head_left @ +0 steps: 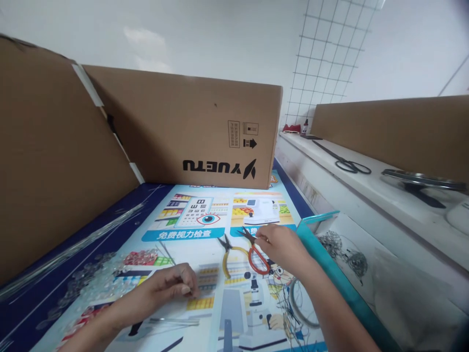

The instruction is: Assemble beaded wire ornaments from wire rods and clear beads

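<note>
My left hand rests on a printed poster, its fingers pinched together on something thin that I cannot make out. Farther right, my right hand grips red-handled pliers near their jaws. Yellow-handled pliers lie on the poster between my hands. A pile of clear beads sits left of my left hand, and thin metal wires lie just below it.
A big cardboard box stands behind the poster, and a cardboard panel walls the left. A teal-edged tray with metal chains lies on the right. Black scissors and a round metal dish rest on the white ledge.
</note>
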A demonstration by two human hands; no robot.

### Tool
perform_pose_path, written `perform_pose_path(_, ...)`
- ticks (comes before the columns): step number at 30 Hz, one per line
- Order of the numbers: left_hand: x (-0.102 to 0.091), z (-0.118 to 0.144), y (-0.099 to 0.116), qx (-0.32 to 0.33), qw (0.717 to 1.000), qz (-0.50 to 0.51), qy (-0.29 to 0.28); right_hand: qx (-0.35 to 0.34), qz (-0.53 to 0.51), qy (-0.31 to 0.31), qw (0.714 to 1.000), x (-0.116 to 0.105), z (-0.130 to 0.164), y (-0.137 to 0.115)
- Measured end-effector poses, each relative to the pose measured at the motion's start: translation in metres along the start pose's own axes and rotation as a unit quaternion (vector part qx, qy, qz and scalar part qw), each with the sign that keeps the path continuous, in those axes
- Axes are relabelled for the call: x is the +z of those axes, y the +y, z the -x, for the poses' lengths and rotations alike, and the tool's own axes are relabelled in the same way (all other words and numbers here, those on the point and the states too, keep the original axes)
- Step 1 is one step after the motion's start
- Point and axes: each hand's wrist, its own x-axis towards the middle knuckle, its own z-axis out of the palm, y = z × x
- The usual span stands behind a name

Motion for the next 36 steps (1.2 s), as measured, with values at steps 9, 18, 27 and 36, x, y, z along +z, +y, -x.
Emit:
perform_pose_path(9, -0.001, 0.001, -0.005, 0.013, 0.998, 0.068, 0.006, -0.02, 0.062, -0.001, 0.998, 0.064, -0.009, -0.018)
perform_pose_path(18, -0.004, 0.005, -0.002, 0.013, 0.993, 0.114, 0.008, -0.026, 0.122, -0.018, 0.992, 0.094, -0.007, -0.026)
perform_pose_path(27, -0.014, 0.013, 0.001, -0.007, 0.999, 0.052, 0.011, -0.048, 0.184, -0.07, 0.979, 0.08, -0.004, -0.021)
perform_pose_path(36, -0.017, 0.018, 0.011, 0.013, 0.999, -0.034, 0.022, -0.072, 0.232, -0.113, 0.963, 0.063, -0.006, -0.055)
